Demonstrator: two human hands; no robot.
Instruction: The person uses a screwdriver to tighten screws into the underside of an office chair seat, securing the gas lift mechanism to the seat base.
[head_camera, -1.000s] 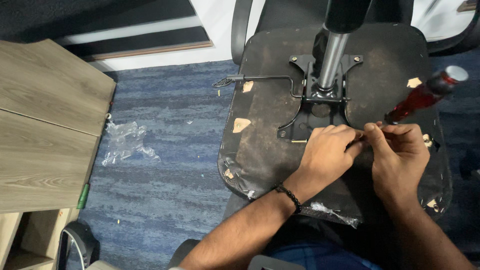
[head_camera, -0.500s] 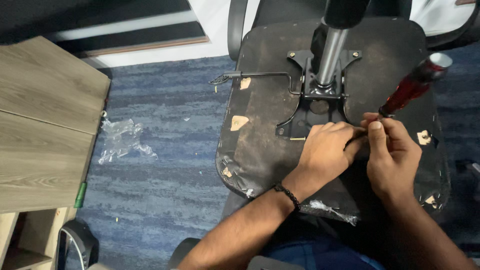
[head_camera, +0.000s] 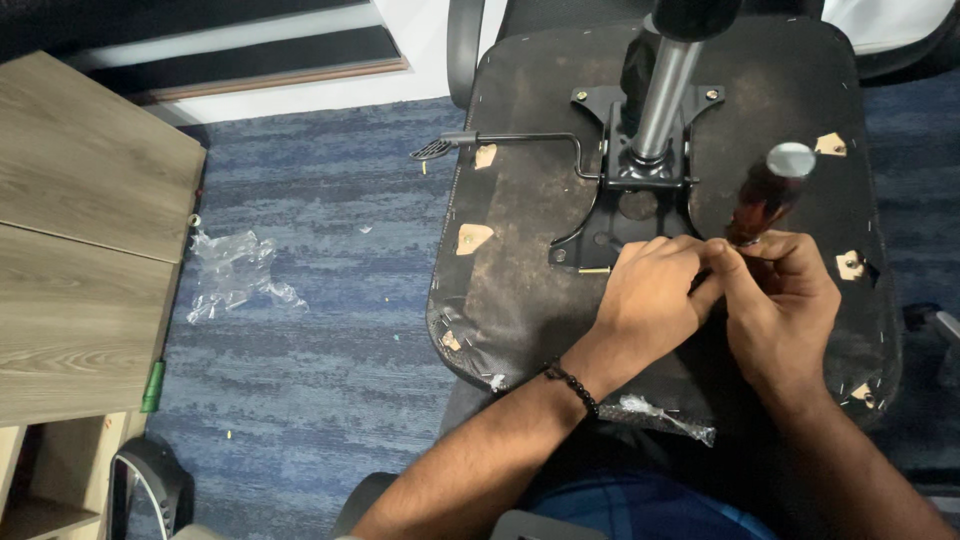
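Note:
An office chair seat (head_camera: 530, 220) lies upside down in front of me, its dark underside up. A black metal mechanism plate (head_camera: 600, 215) with a silver gas cylinder (head_camera: 660, 95) and a lever (head_camera: 500, 140) is fixed at its middle. My right hand (head_camera: 785, 305) grips a screwdriver with a dark red handle (head_camera: 765, 195), tilted, tip down near the plate's front edge. My left hand (head_camera: 650, 300) is curled beside it, fingers pressed on the plate by the tip. What lies under the fingers is hidden. A black bead bracelet circles my left wrist.
A wooden desk (head_camera: 70, 250) stands at the left over blue carpet. A crumpled clear plastic bag (head_camera: 230, 275) lies on the carpet beside it. Another clear plastic scrap (head_camera: 665, 415) rests at the seat's near edge. A white wall base runs along the top.
The view shifted slightly; the screwdriver handle swung left and stands more upright over my right hand. Both hands stay together at the plate's front edge.

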